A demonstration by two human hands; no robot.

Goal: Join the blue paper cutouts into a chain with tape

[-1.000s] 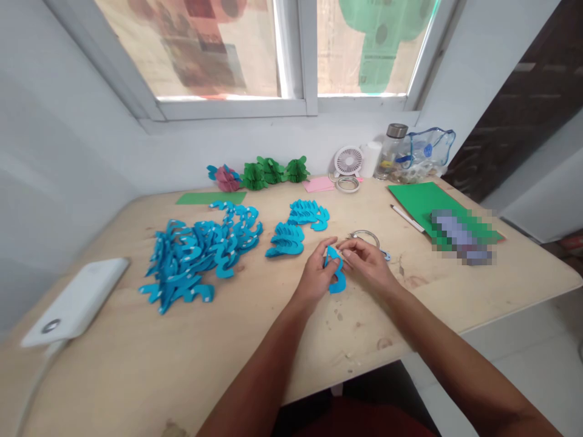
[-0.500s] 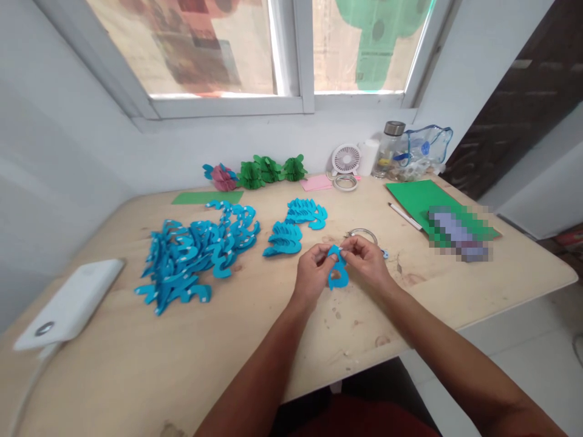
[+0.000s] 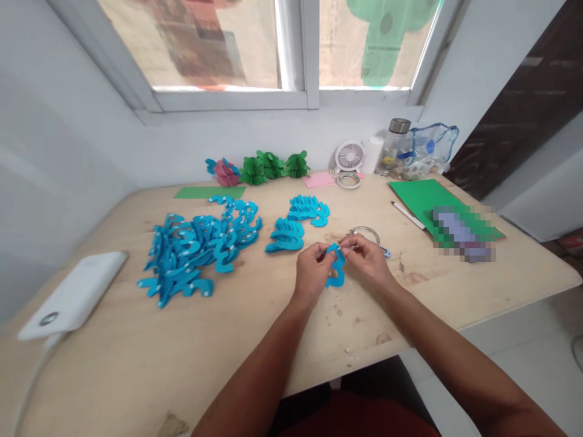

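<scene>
My left hand (image 3: pixel 313 270) pinches a wavy blue paper cutout (image 3: pixel 337 278) by its upper left side, above the table. At its top edge, my right hand (image 3: pixel 365 258) is closed with thumb and forefinger together on a small white piece (image 3: pixel 339 245), too small to make out well. Left of my hands lies a large heap of similar blue cutouts (image 3: pixel 195 243) dotted with small white squares. Two smaller sets of blue cutouts, a nearer stack (image 3: pixel 286 235) and a farther stack (image 3: pixel 307 207), lie just beyond my left hand.
Behind my right hand are a metal ring (image 3: pixel 367 230), a white pen (image 3: pixel 409 215) and a green sheet (image 3: pixel 421 200). Along the wall stand green paper figures (image 3: pixel 271 167), a small fan (image 3: pixel 350 158), a tape roll (image 3: pixel 348 180) and a bottle (image 3: pixel 394 149). A white power bank (image 3: pixel 75 294) lies left.
My right fingertips have drawn slightly away from the top edge of the blue cutout, which has turned a little in my left hand. The camera view has shifted slightly.
</scene>
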